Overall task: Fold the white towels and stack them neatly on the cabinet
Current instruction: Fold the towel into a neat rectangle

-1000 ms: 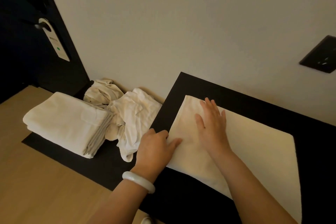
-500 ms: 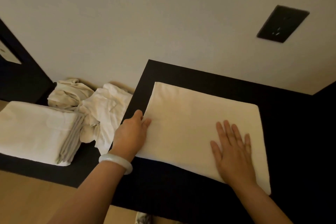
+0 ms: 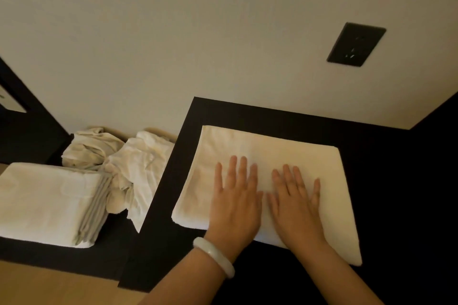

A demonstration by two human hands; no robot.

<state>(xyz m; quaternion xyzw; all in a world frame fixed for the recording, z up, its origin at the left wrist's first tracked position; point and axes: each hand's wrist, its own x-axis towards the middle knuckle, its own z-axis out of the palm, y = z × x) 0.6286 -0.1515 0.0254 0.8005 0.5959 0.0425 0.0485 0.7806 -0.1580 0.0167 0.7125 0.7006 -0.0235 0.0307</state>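
Folded stack (image 3: 47, 203): well left of the left fingers, on a lower black ledge (image 3: 37, 255). It is several white towels squared up, their layered edges turned toward the hands.
Crumpled towels (image 3: 119, 163): left of the left fingers, between the stack and the cabinet. They form a loose unfolded heap against the wall, touching the stack.
Cabinet (image 3: 173, 242): its black top lies under both hands, with bare surface showing left of, beyond and right of the fingers.
Flat towel (image 3: 272, 146): directly under the fingers of both hands, spread as one smooth white rectangle on the cabinet top. Its far edge lies beyond the fingertips, and its near edge is at the wrists.
Left hand (image 3: 235, 208): palm down on the towel's near half, grasping nothing, with the fingers straight, slightly spread and pointing toward the wall.
Bracelet (image 3: 214, 256): a pale bangle on the left wrist, behind the fingers.
Right hand (image 3: 297, 208): palm down just beside the left hand, thumbs close together. The fingers are straight and fanned, pressing the towel without gripping.
Wall socket (image 3: 355, 44): a dark plate on the wall, far beyond the right fingertips and to their right.
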